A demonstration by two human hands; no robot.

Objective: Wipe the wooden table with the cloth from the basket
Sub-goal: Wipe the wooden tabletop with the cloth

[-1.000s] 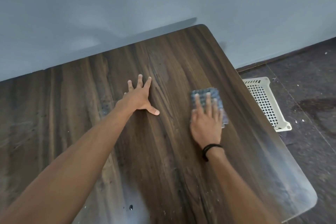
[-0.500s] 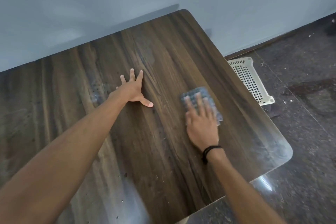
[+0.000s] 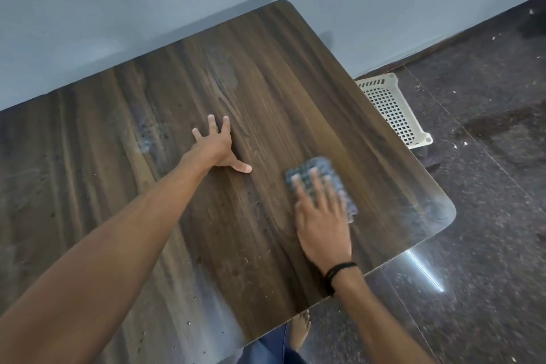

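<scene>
Head: right hand [image 3: 322, 223] presses cloth [image 3: 322, 163]

The table [image 3: 266, 83] stands with its far edge against the wall [image 3: 147, 9]. The left hand [image 3: 217, 148] lies flat on the table near its middle. To its right and nearer the person, the right hand [image 3: 322, 221] lies on the cloth [image 3: 325, 163], which lies on the table towards the right edge. The basket [image 3: 390, 109] sits on the floor [image 3: 487, 186] beyond that edge, beside the wall and partly behind the table.
</scene>
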